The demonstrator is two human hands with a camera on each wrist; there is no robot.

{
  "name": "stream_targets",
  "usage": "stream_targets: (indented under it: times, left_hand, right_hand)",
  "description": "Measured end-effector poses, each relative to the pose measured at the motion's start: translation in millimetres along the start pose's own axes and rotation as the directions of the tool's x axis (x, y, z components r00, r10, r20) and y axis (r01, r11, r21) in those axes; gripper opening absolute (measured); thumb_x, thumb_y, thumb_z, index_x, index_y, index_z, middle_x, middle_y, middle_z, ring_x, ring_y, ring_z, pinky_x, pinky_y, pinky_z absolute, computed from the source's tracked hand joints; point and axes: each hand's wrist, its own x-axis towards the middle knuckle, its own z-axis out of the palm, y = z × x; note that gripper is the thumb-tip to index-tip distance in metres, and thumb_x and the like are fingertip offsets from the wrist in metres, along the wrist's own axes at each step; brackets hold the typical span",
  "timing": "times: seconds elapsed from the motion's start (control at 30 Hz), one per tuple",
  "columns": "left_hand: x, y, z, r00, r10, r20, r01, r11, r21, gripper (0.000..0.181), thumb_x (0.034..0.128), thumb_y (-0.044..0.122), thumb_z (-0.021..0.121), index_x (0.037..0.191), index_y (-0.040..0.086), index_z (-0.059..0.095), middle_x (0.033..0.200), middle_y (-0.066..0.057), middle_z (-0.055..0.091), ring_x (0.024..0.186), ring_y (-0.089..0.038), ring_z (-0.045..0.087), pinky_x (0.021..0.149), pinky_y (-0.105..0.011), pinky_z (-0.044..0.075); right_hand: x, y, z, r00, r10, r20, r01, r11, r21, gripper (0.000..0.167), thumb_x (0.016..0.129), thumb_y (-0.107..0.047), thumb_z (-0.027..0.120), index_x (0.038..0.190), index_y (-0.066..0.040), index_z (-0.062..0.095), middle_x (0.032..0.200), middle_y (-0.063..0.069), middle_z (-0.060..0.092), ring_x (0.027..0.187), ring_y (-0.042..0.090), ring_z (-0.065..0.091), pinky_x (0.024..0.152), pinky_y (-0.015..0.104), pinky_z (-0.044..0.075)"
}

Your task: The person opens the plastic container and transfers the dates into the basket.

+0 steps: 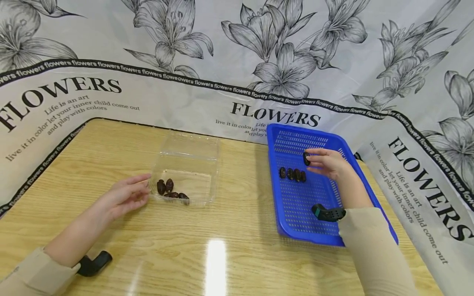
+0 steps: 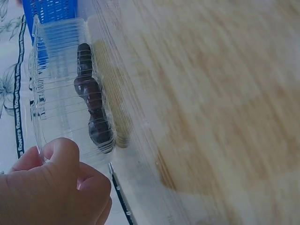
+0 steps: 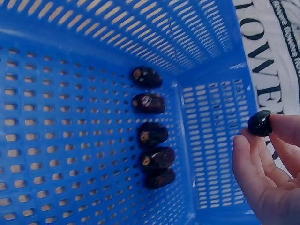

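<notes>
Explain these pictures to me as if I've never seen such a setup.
There is no machine here, just a person's two bare hands. The large picture comes from a camera on the head, looking forward and down; the two smaller ones come from cameras worn on the left and right wrists.

On the wooden table stand a clear box with its lid open and, to its right, a blue basket. The box holds a few dark fruits that look like dates; five more lie in the basket, best seen from the right wrist.

The left hand pinches the edge of the box. The right hand holds one date over the basket.
</notes>
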Motion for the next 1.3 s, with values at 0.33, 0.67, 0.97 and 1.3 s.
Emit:
stream_targets:
  times: [0.33, 0.67, 0.97, 1.3]
  left_hand:
    - [-0.3, 1.1, 1.4, 1.000, -0.002, -0.007, 0.002, 1.000, 0.028, 0.033, 0.0850, -0.005, 0.060, 0.109, 0.017, 0.058, 0.107, -0.003, 0.038, 0.083, -0.012, 0.051, 0.076, -0.020, 0.049]
    - [0.2, 0.8, 0.4, 1.000, 0.004, -0.013, -0.004, 0.999, 0.048, 0.066, 0.0832, -0.006, 0.062, 0.141, 0.009, 0.033, 0.111, -0.005, 0.035, 0.083, -0.012, 0.051, 0.076, -0.019, 0.049]
    - [-0.7, -0.2, 0.4, 1.000, 0.005, -0.011, -0.005, 0.999, 0.038, 0.053, 0.0822, -0.005, 0.064, 0.129, 0.013, 0.046, 0.110, -0.005, 0.034, 0.082, -0.012, 0.051, 0.076, -0.019, 0.049]
    - [-0.1, 0.1, 1.1, 1.000, 0.002, -0.014, -0.002, 0.999, 0.033, 0.046, 0.0840, -0.007, 0.060, 0.125, 0.014, 0.051, 0.110, -0.005, 0.034, 0.081, -0.012, 0.051, 0.075, -0.019, 0.049]
  right_hand:
    - [13.4, 19.2, -11.6, 0.994, 0.049, -0.094, -0.062, 0.988, -0.142, 0.030, 0.091, 0.005, 0.047, 0.120, -0.003, 0.052, 0.075, -0.009, 0.061, 0.070, 0.007, 0.060, 0.071, 0.028, 0.055]
    - [23.4, 45.7, -22.7, 0.979, 0.078, -0.190, -0.136, 0.939, -0.316, 0.048, 0.090, 0.007, 0.046, 0.136, 0.013, 0.033, 0.076, -0.006, 0.054, 0.070, 0.009, 0.054, 0.070, 0.027, 0.055]
    - [26.9, 54.4, -26.0, 0.984, 0.064, -0.166, -0.118, 0.934, -0.336, 0.047, 0.088, 0.010, 0.046, 0.133, 0.016, 0.034, 0.075, -0.004, 0.052, 0.067, 0.009, 0.053, 0.068, 0.025, 0.055]
    - [27.0, 54.1, -25.5, 0.976, 0.083, -0.202, -0.152, 0.924, -0.352, 0.045, 0.089, 0.010, 0.045, 0.132, 0.018, 0.034, 0.075, -0.002, 0.052, 0.063, 0.008, 0.052, 0.064, 0.023, 0.055]
